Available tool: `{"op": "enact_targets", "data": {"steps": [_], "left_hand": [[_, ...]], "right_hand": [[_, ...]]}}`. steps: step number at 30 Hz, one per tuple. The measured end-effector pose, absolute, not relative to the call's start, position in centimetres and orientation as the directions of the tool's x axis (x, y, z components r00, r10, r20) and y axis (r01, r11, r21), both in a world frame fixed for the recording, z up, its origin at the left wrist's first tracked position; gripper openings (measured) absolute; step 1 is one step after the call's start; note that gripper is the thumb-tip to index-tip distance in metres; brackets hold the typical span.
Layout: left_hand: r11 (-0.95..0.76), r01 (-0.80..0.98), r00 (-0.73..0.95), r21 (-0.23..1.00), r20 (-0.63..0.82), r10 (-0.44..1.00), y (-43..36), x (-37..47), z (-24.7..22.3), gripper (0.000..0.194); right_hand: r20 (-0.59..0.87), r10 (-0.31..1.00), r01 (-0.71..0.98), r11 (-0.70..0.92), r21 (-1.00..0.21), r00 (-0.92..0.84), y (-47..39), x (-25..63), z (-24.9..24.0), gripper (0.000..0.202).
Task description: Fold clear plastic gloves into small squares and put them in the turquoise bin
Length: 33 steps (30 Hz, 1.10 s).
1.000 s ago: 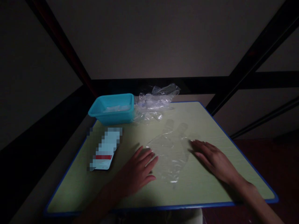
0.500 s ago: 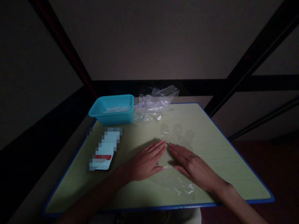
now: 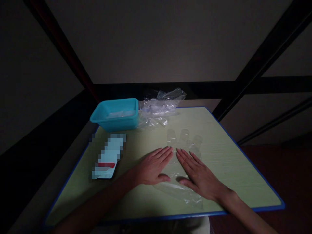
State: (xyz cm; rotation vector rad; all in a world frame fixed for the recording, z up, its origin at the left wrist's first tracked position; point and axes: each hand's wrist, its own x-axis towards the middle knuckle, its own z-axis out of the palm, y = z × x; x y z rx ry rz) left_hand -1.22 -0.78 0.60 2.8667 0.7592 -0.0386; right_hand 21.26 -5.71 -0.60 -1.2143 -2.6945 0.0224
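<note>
A clear plastic disposable glove (image 3: 185, 191) lies flat on the table, its finger ends pointing away from me. My left hand (image 3: 154, 166) rests palm down on the glove's left part, fingers stretched out. Over its right part my right hand (image 3: 198, 174) lies palm down too, with fingers extended and the thumb apart. The fingertips of both hands almost meet near the glove's middle. Neither hand grasps anything; part of the glove is hidden beneath them.
A blue plastic basket (image 3: 114, 123) with pale contents stands at the table's back left. Beside it lies a crumpled heap of clear plastic gloves (image 3: 161, 110). A phone (image 3: 110, 156) with a blurred screen lies at left. The pale green table (image 3: 234, 182) has a blue edge.
My right hand has flattened onto the glove, its fingers spreading slightly and its back turning upward. The left hand has also flattened a little, staying in nearly the same place.
</note>
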Motion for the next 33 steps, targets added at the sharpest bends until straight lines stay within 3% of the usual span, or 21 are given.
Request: {"op": "enact_targets", "data": {"steps": [9,14,17,24,33], "left_hand": [[-0.812,0.562,0.826,0.158,-0.06,0.56,-2.2,-1.5,0.6,0.082],[-0.744,0.642,0.762,0.186,-0.042,0.647,-4.9,-1.7,0.1,0.084],[-0.762,0.607,0.786,0.226,-0.023,0.618,-5.5,-2.5,0.4,0.085],[-0.856,0.366,0.915,0.364,0.023,0.402,-4.1,-5.6,1.0,0.086],[-0.866,0.348,0.923,0.359,0.031,0.384,-5.0,-6.3,0.9,0.099]], "right_hand": [[0.155,0.725,0.719,0.687,-0.102,-0.671,-6.6,22.9,0.7,0.082],[0.053,0.654,0.633,0.746,-0.206,-0.754,-9.2,24.4,1.5,0.093],[0.02,0.609,0.589,0.775,-0.228,-0.793,-10.6,24.5,1.3,0.098],[0.061,0.628,0.604,0.767,-0.214,-0.776,-11.2,23.9,1.3,0.082],[0.084,0.598,0.579,0.797,-0.172,-0.797,-11.6,23.5,1.7,0.056]]}}
